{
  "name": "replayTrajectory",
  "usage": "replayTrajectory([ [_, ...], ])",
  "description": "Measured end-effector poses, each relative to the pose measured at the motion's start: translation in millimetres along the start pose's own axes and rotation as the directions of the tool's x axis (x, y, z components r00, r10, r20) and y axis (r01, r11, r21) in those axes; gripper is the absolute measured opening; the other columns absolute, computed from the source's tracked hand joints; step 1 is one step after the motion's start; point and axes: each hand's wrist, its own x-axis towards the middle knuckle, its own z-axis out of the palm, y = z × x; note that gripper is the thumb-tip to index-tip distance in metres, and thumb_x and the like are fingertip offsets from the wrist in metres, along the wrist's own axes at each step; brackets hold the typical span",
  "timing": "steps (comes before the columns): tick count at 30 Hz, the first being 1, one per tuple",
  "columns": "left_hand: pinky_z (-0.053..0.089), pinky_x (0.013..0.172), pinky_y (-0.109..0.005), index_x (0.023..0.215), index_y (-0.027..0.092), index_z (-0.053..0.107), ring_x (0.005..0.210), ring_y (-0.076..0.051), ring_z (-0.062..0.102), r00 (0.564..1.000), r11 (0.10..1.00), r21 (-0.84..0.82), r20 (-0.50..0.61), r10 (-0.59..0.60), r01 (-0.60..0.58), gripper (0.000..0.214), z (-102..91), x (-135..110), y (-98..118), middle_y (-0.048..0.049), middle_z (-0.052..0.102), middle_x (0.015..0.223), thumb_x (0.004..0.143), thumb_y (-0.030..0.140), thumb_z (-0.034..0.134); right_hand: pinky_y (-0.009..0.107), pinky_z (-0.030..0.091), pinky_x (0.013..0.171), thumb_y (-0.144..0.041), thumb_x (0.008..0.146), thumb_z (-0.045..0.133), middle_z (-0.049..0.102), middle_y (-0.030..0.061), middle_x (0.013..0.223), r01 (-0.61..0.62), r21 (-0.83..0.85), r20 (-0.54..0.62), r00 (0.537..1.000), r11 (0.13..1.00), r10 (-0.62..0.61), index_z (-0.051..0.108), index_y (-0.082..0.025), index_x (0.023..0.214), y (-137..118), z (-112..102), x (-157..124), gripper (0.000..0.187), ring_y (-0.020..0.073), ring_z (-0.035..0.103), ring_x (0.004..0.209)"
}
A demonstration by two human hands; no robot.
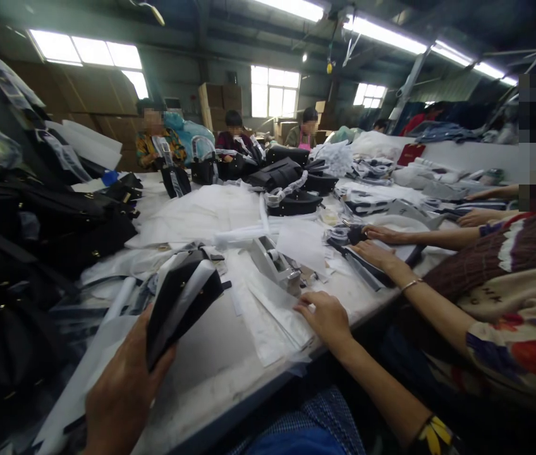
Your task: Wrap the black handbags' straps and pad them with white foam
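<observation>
Left hand (119,385) gripped a black bag (170,291), pale strip (188,298) along its side, held tilted over the table (201,373). Right hand (327,319), fingers bent, was at the edge of white sheets (268,309); couldn't tell if pinching. Grey device (272,262) stood just beyond the sheets. Co-worker's hand (376,254) rested on dark material, right. More black bags (12,272) piled far left.

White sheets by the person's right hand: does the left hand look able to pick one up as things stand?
Probably not: the left hand is gripping a black bag, so it would likely need freeing first. The right hand, at the edge of the white sheets, seems better placed.
</observation>
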Motion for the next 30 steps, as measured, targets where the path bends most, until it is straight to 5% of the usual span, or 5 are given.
replayTrajectory([
  [8,0.054,0.066,-0.027,0.158,0.028,0.008,0.100,-0.025,0.071,0.999,0.996,0.086,-0.034,0.024,-0.021,0.083,3.2,-2,1,-0.0109,0.063,0.134,0.095,0.029,0.062,0.024,0.038,0.055,-0.040,0.102,0.034,0.063,0.0021,0.061,-0.078,0.252,0.389,0.921,0.965,-0.027,0.066,-0.017,0.069,-46,-5,0,0.052,0.0153,0.061,0.057],
  [15,0.058,0.081,-0.032,0.157,0.026,0.022,0.108,-0.027,0.069,0.998,0.999,-0.003,-0.044,0.046,-0.046,0.075,5.7,-2,-2,-0.0112,0.060,0.138,0.094,0.029,0.063,0.031,0.048,0.073,-0.036,0.098,0.044,0.072,0.0097,0.086,0.093,0.171,-0.004,0.996,0.981,-0.093,0.074,-0.019,0.087,-58,-28,-8,0.037,0.0210,0.067,0.079],
  [19,0.057,0.086,-0.034,0.156,0.025,0.024,0.112,-0.028,0.067,0.999,0.999,-0.044,-0.028,0.018,-0.019,0.073,8.1,-4,-3,-0.0107,0.058,0.141,0.094,0.031,0.062,0.035,0.054,0.074,-0.044,0.096,0.053,0.073,0.0041,0.079,-0.223,0.821,0.315,0.945,0.526,-0.091,0.041,-0.020,0.150,-87,-29,-32,0.060,0.0185,0.069,0.069],
  [22,0.055,0.090,-0.033,0.156,0.023,0.026,0.115,-0.027,0.065,0.999,0.999,-0.043,-0.029,0.015,-0.016,0.072,8.7,-6,-3,-0.0108,0.058,0.141,0.094,0.031,0.062,0.037,0.056,0.072,-0.042,0.095,0.054,0.074,0.0085,0.101,-0.533,0.815,0.575,0.791,0.229,-0.206,0.002,-0.026,0.160,-106,-4,-58,0.084,0.0200,0.072,0.078],
  [30,0.053,0.096,-0.034,0.155,0.023,0.026,0.119,-0.027,0.063,1.000,0.996,-0.085,0.019,-0.008,0.010,0.073,8.3,-5,-3,-0.0111,0.057,0.142,0.093,0.029,0.064,0.028,0.053,0.075,-0.032,0.096,0.052,0.076,0.0051,0.088,0.043,0.683,0.501,0.698,0.729,-0.511,0.073,-0.022,0.113,-121,18,-77,0.029,0.0193,0.071,0.079],
])
